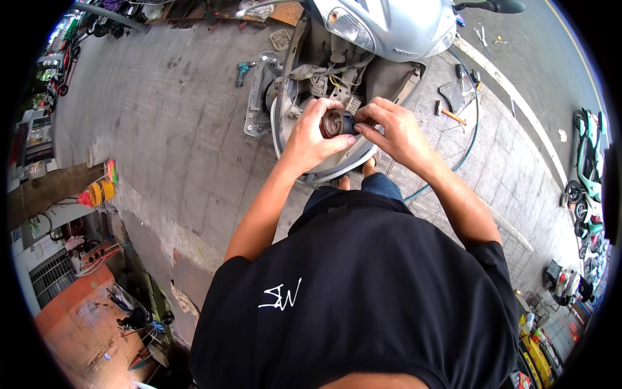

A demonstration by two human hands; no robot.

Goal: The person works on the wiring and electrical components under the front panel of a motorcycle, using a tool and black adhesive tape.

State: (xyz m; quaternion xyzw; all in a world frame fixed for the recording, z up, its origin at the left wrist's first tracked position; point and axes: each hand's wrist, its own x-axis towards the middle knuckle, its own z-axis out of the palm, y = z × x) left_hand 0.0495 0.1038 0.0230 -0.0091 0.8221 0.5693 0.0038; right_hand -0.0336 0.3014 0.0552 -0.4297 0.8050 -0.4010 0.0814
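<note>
My left hand [310, 137] is closed around a round, rusty-brown part [332, 124] with a hollow-looking end. A short dark cylinder [348, 124] sticks out of its right side, and I cannot make out exactly what the part is. The fingers and thumb of my right hand [392, 129] pinch that dark end. Both hands are just above the opened front of a silver scooter [405, 29]. Beyond my fingers, bare wires and connectors [334, 78] show inside the grey plastic shell. My fingers hide some of the part's surface.
To the left of the scooter lies a removed grey panel [255, 115], with a teal power drill [243, 72] beside it. A hammer [451, 115] and other hand tools lie on the right paving. A blue-green hose [475, 129] curves past them. Parked scooters [586, 155] line the far right.
</note>
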